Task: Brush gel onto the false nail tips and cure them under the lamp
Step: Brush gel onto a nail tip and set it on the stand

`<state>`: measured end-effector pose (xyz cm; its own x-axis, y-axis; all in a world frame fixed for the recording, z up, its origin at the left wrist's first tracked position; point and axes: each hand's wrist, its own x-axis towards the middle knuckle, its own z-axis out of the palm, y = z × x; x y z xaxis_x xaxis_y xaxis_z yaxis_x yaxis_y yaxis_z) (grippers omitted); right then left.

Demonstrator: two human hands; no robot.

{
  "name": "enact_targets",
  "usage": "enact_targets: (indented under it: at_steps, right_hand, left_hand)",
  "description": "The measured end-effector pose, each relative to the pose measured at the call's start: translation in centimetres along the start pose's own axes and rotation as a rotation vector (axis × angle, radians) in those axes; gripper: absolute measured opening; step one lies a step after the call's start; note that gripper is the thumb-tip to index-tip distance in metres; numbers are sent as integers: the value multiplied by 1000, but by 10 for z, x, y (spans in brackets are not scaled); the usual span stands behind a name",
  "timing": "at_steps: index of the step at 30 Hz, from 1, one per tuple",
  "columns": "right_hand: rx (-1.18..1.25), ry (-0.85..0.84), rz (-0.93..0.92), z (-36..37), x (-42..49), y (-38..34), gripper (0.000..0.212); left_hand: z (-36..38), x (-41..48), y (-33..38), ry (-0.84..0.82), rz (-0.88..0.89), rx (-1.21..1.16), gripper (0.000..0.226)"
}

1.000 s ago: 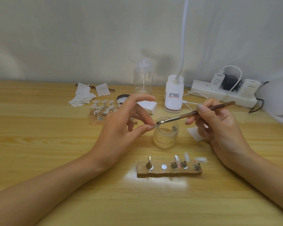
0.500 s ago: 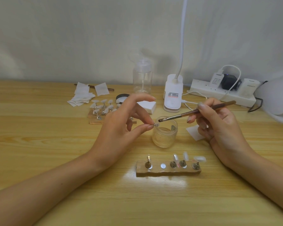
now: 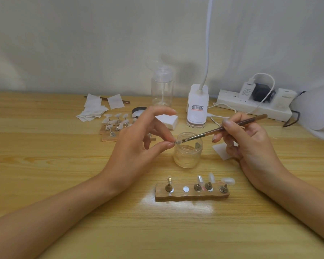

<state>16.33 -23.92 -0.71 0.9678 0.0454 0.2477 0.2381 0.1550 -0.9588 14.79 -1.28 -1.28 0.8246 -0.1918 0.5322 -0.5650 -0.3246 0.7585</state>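
My left hand pinches a small clear nail tip between thumb and a finger, above the rim of an open glass jar. My right hand grips a brown brush like a pen, and its bristles touch the nail tip. In front of the jar lies a wooden holder with several metal pegs, some carrying clear nail tips; one magnet spot on it is bare. The white curing lamp sits at the far right edge, partly out of view.
A second wooden holder with several nail tips stands behind my left hand. White wipes, a clear pump bottle, a white clip lamp base, a power strip with cables and a white pad lie on the wooden table.
The brush tip has slid slightly left and down onto the pinched nail tip. Both hands stay over the jar, barely shifted.
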Motion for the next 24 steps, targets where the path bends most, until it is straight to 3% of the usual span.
enact_targets:
  at_steps: [24]
  right_hand:
    - [-9,-41,-33,-2,0,2,16]
  left_hand:
    - [0,-1,-3,-9,21,18,50]
